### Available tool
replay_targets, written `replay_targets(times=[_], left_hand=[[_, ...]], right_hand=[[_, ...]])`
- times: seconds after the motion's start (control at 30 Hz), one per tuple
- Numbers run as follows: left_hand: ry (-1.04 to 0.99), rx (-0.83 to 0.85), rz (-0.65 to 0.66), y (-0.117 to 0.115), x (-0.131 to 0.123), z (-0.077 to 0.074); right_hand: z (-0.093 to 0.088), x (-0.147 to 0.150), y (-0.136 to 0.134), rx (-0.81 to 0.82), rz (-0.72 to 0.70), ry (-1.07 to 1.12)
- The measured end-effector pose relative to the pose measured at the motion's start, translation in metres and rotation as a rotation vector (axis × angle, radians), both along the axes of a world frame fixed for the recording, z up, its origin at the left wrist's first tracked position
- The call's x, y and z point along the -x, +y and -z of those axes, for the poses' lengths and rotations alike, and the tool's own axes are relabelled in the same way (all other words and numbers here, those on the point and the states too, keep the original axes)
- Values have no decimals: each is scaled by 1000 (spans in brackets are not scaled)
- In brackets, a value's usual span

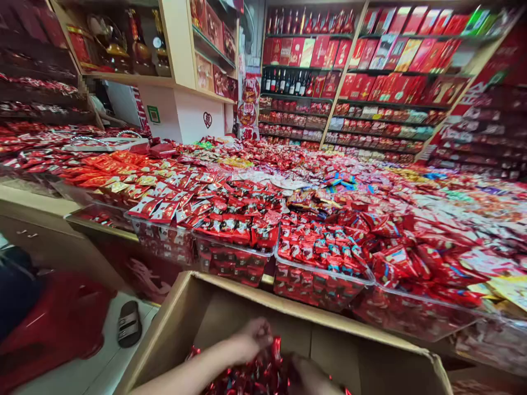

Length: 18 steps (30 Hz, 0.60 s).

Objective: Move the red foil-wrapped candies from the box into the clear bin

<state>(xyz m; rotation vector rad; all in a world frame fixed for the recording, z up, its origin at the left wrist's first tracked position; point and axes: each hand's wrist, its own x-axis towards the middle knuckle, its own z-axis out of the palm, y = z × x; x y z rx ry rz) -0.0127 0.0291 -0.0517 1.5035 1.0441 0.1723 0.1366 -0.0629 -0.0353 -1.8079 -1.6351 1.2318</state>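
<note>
Both my hands are inside a large open cardboard box (pixel 329 340) at the bottom of the view. Shiny red wrapped packets (pixel 242 381) are heaped in it. My left hand (pixel 252 339) is above the heap with its fingers curled closed, beside a packet that stands up; what it holds, if anything, is hidden. Lower and to the right, my right hand (pixel 308 377) is at the heap's edge, dark and blurred, and its fingers cannot be made out.
Clear plastic bins (pixel 234 260) full of small red packets line the counter just beyond the box. More packets spread behind them. Shelves (pixel 304 66) with bottles and red boxes stand at the back. A sandal (pixel 129 323) and a red plastic stool (pixel 61 323) are on the floor at left.
</note>
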Motion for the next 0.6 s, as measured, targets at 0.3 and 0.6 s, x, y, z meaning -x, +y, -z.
replay_targets(times=[0.3, 0.6], left_hand=[[-318, 157, -178, -4, -8, -23], [-496, 381, -146, -14, -6, -33]], right_hand=[[13, 1, 12, 56, 413, 781], [-4, 3, 2, -475, 263, 5]])
